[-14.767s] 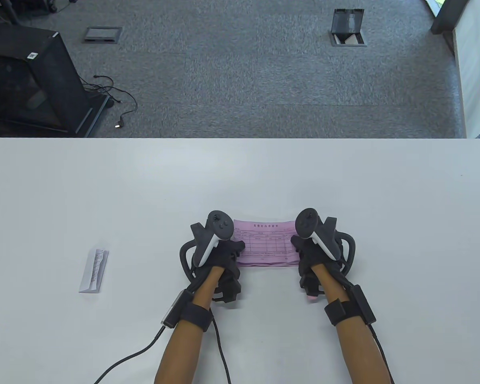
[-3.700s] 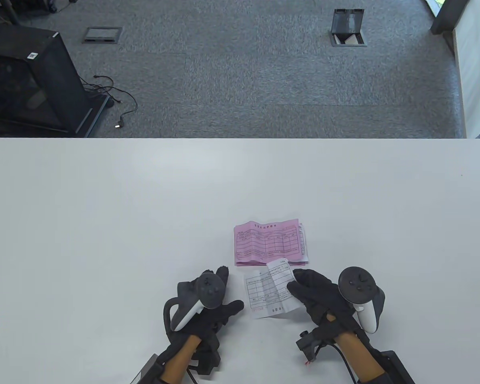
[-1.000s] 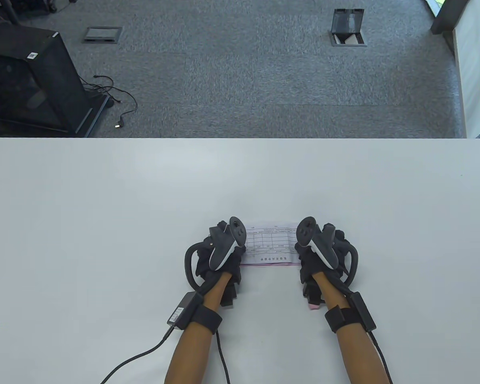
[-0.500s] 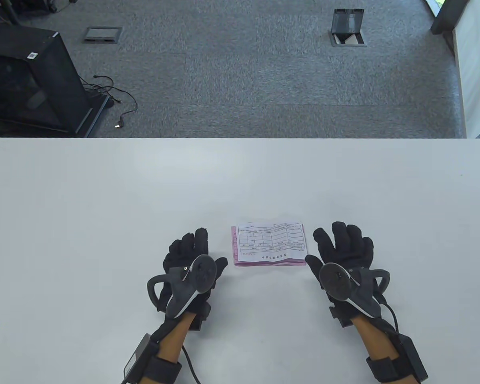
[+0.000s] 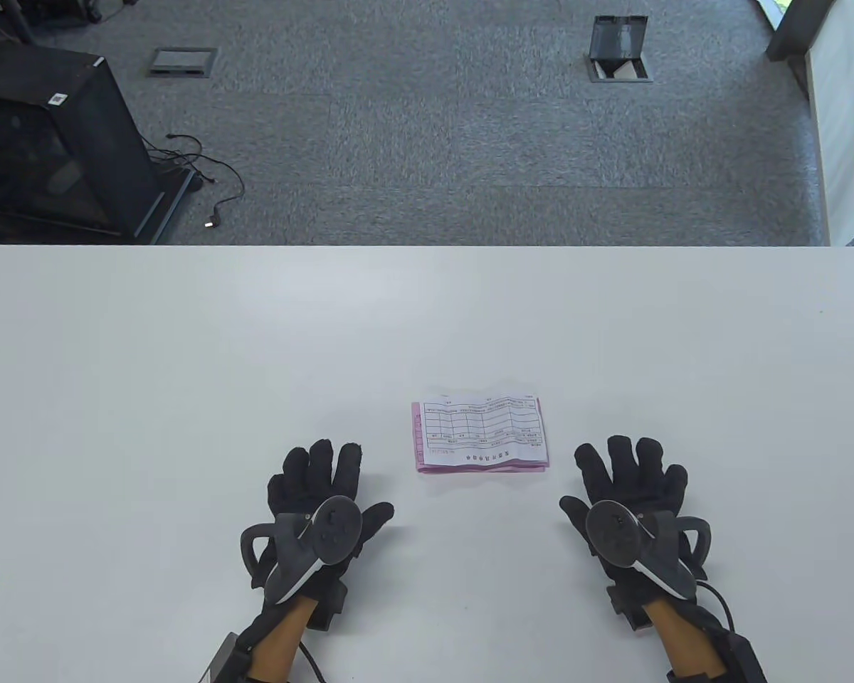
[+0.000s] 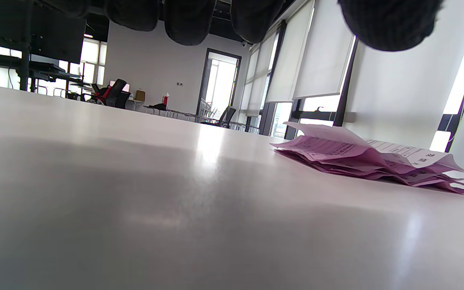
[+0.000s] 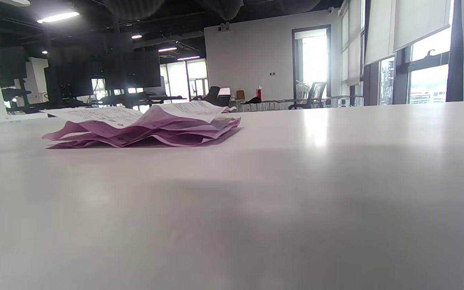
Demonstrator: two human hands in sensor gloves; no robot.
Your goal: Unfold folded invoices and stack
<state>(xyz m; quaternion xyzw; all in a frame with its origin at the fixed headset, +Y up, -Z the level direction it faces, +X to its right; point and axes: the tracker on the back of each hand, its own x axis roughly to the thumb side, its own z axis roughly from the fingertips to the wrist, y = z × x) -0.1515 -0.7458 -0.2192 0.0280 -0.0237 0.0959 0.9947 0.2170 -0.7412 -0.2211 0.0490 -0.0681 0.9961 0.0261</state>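
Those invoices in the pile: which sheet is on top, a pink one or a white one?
The white invoice is on top, its printed grid facing up. The pink invoices lie beneath it, showing only as edges along the pile's left and near sides.

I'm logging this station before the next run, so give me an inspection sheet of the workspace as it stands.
Surface: white table, bare around the papers.
Job's things: invoice stack, a white sheet on top of pink ones, creased and lying unevenly.
Clutter: nothing seen.
Grippers: left hand and right hand flat on the table with fingers spread, either side of the stack, apart from it.
Cables: one at the left forearm; loose black cable on the floor.
Surroundings: grey carpet, black cabinet, open floor box.
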